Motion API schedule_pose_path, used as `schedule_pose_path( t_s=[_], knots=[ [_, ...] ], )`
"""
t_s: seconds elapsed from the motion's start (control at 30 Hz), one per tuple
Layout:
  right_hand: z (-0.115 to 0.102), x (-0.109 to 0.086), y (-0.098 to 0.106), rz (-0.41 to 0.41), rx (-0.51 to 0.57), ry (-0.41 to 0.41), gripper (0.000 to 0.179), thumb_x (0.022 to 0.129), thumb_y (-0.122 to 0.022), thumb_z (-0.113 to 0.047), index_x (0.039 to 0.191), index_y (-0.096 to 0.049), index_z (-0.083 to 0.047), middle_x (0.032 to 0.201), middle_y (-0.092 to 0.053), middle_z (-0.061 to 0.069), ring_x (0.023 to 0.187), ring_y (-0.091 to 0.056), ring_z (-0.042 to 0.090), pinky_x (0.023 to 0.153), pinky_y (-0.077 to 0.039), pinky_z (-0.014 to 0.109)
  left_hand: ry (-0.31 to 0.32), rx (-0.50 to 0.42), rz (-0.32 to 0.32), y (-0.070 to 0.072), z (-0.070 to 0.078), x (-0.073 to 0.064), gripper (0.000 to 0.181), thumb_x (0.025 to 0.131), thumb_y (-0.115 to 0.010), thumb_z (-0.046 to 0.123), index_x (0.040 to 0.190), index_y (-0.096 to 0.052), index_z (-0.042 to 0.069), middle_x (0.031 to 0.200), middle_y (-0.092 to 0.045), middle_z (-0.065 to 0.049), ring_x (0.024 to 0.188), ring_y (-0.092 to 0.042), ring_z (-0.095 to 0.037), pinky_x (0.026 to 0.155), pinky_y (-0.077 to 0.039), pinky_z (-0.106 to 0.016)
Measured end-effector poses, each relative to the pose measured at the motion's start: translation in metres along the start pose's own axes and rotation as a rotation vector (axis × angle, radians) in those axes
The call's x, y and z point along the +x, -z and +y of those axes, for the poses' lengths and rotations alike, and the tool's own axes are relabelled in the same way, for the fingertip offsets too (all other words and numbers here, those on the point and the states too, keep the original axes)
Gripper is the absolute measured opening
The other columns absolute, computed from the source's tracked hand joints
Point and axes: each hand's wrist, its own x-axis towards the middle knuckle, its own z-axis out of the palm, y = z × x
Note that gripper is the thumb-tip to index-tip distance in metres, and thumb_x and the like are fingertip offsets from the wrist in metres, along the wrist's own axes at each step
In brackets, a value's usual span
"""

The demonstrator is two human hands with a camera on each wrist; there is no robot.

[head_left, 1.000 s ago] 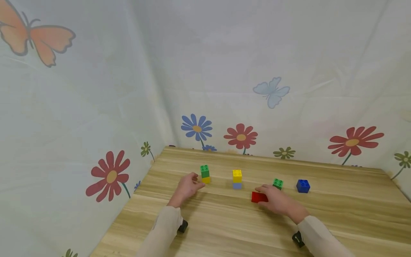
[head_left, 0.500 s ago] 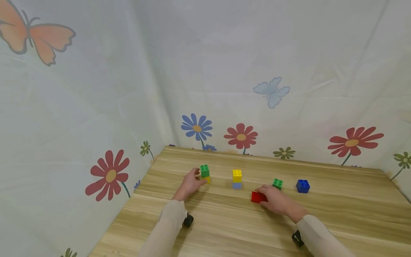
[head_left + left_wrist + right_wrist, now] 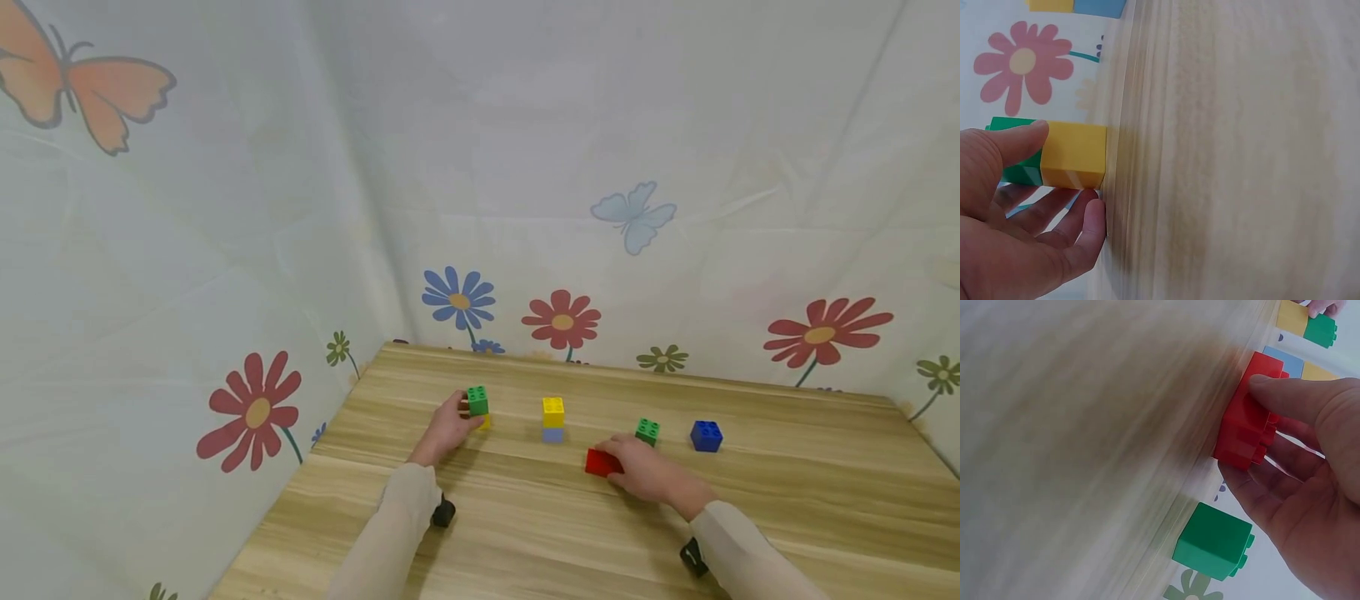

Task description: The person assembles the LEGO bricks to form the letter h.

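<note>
At the left, a green building block [image 3: 477, 400] sits on a yellow block [image 3: 1074, 155], making a two-block stack. My left hand [image 3: 447, 427] grips this stack, thumb along the near side around the seam and fingers behind. My right hand [image 3: 647, 469] holds a long red building block [image 3: 1250, 409] low at the table, its studs toward the palm. In the right wrist view the thumb presses one long side of it while the fingers reach round the other. Between the hands stands another stack, a yellow block [image 3: 552, 411] on a light blue block [image 3: 552, 435].
A single green block [image 3: 647, 431] stands just behind the right hand. Farther right is a dark blue block [image 3: 707, 436]. The wooden table [image 3: 555, 533] ends at a light fabric backdrop [image 3: 480, 167] printed with flowers and butterflies.
My left hand has moved slightly right and away from me, closing its thumb and fingers on the green and yellow stack. The right hand stays on the red block.
</note>
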Motion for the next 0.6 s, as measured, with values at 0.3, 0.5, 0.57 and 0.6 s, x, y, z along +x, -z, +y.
schedule_pose_path(
  t_s=[0.3,0.5,0.57,0.6],
  knots=[
    [0.0002,0.002,-0.0017,-0.009,-0.002,-0.003,0.04,0.083,-0.073,-0.009,0.12,-0.06,-0.003,0.111,-0.06,0.006,0.096,-0.056,0.019,0.087,-0.047,0.042,0.0,-0.007,-0.003,0.0005,-0.0014,-0.0013,0.039,0.092,-0.062,0.013,0.127,-0.047,0.002,0.119,-0.055,-0.017,0.108,-0.056,-0.032,0.088,-0.047,-0.043],
    [-0.0015,0.002,-0.001,-0.012,0.008,0.004,0.04,0.082,-0.073,-0.008,0.12,-0.06,-0.002,0.111,-0.061,0.007,0.095,-0.056,0.019,0.086,-0.047,0.042,-0.012,0.021,-0.006,0.0005,-0.0037,-0.002,0.037,0.092,-0.064,0.014,0.124,-0.05,0.003,0.116,-0.057,-0.016,0.105,-0.057,-0.031,0.088,-0.047,-0.043],
    [-0.0017,0.0018,-0.0009,-0.009,0.009,0.005,0.04,0.082,-0.073,-0.008,0.12,-0.06,-0.002,0.112,-0.061,0.007,0.096,-0.056,0.02,0.087,-0.047,0.043,-0.014,0.027,-0.012,0.0003,-0.0039,-0.002,0.036,0.091,-0.064,0.016,0.122,-0.051,0.004,0.116,-0.057,-0.015,0.105,-0.057,-0.03,0.087,-0.047,-0.042],
    [-0.0018,0.0016,-0.0008,-0.008,0.008,0.004,0.04,0.082,-0.073,-0.008,0.12,-0.06,-0.002,0.112,-0.061,0.007,0.096,-0.056,0.02,0.087,-0.047,0.043,-0.019,0.031,-0.016,0.0003,-0.0037,-0.002,0.036,0.091,-0.065,0.016,0.122,-0.051,0.003,0.116,-0.057,-0.015,0.105,-0.057,-0.03,0.087,-0.047,-0.042]
  ],
)
